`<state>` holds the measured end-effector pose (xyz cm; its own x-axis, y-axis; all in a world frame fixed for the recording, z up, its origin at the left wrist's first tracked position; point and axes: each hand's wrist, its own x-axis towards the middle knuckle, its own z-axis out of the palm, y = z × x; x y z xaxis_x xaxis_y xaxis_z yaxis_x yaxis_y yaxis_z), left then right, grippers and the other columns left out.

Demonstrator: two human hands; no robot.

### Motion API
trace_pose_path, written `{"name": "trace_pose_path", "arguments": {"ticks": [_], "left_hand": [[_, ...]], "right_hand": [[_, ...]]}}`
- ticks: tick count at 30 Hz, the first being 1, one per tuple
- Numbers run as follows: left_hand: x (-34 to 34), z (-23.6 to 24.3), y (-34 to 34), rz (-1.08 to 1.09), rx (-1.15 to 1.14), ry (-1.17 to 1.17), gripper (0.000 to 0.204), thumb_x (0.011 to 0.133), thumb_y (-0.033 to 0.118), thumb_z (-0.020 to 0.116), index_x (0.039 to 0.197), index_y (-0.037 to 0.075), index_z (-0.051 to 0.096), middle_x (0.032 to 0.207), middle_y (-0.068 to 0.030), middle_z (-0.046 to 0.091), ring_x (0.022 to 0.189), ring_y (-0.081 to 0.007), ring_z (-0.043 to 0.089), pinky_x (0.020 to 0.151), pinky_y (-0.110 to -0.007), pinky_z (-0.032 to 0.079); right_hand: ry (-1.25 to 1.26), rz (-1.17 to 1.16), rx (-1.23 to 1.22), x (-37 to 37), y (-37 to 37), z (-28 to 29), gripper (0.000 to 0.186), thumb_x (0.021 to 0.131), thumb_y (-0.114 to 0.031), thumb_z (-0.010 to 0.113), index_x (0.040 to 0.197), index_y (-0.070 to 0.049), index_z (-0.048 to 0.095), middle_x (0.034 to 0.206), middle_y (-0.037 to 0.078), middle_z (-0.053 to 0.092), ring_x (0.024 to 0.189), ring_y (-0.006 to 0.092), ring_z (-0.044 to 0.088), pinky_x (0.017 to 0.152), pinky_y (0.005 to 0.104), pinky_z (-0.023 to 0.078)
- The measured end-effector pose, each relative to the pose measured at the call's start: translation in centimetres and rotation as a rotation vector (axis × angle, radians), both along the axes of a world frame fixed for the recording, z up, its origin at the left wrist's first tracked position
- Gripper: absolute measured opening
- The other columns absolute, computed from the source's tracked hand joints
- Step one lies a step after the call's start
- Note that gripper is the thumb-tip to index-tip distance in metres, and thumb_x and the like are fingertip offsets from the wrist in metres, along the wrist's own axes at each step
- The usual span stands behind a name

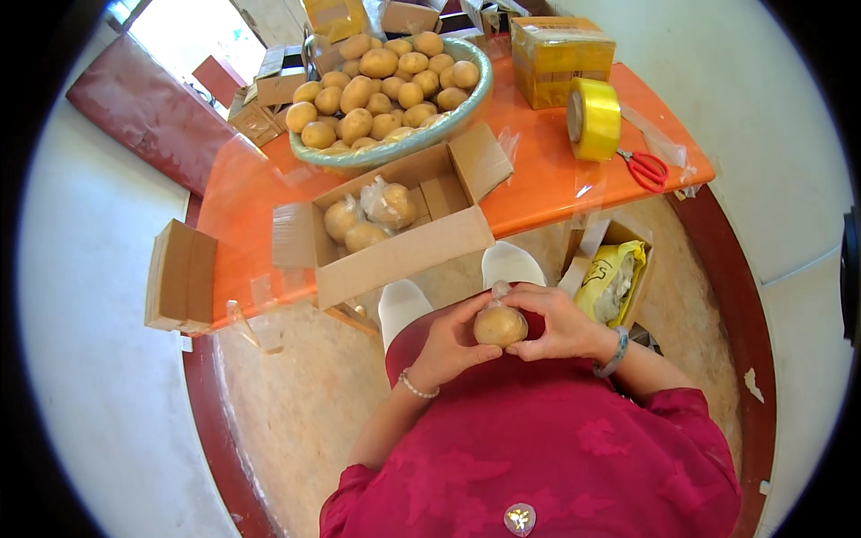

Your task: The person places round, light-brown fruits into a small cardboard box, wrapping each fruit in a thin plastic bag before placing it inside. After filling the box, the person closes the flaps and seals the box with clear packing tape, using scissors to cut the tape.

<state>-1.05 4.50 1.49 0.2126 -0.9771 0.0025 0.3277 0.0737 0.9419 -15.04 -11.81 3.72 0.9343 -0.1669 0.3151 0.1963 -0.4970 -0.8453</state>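
Observation:
Above my lap, a round potato [500, 328] in a thin clear plastic bag sits between my two hands. My left hand [454, 344] closes on it from the left, thumb at its lower edge. From the other side my right hand [563, 325] grips it, fingers near the gathered plastic at the top. Just beyond stands an open cardboard box [405, 258] with its flaps spread, at the near edge of the orange table [538, 193]. Inside lie several bagged potatoes [391, 204], at the box's left and middle.
Behind the box, a pale green basin [359, 160] is heaped with loose potatoes [378, 63]. To the right are a taped carton [563, 63], a yellow tape roll [595, 120] and red-handled scissors [647, 172]. A small carton [182, 276] stands left; a floor box holds a yellow bag [608, 283].

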Motion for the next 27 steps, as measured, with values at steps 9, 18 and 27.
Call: {"name": "trace_pose_path", "arguments": {"ticks": [9, 18, 27], "left_hand": [[0.4, -1.9, 0.4, 0.065, 0.055, -0.387, 0.057, 0.075, -0.003, 0.071, 0.128, -0.003, 0.047, 0.124, -0.0105, 0.053, 0.114, -0.0186, 0.053, 0.098, -0.033, 0.046], [-0.3, 0.4, 0.3, 0.189, 0.123, -0.104, 0.056, 0.078, 0.006, 0.075, 0.125, -0.001, 0.047, 0.118, -0.0111, 0.056, 0.109, -0.0191, 0.057, 0.094, -0.032, 0.048], [-0.9, 1.4, 0.2, 0.208, 0.077, -0.045, 0.054, 0.079, 0.005, 0.073, 0.126, -0.003, 0.047, 0.117, -0.0085, 0.057, 0.109, -0.016, 0.057, 0.094, -0.03, 0.048]], "right_hand": [[0.116, -0.05, 0.005, 0.3, 0.5, 0.3, 0.06, 0.063, -0.017, 0.07, 0.118, 0.002, 0.056, 0.102, 0.019, 0.063, 0.096, 0.0335, 0.062, 0.087, 0.038, 0.049], [0.114, -0.005, 0.074, 0.7, 0.1, 0.3, 0.052, 0.065, -0.012, 0.068, 0.113, 0.004, 0.059, 0.103, 0.019, 0.063, 0.094, 0.0303, 0.062, 0.085, 0.0348, 0.049], [0.199, 0.011, 0.196, 1.0, -0.3, 2.2, 0.047, 0.07, -0.01, 0.069, 0.113, 0.004, 0.059, 0.101, 0.011, 0.064, 0.092, 0.0163, 0.061, 0.082, 0.0291, 0.049]]}}
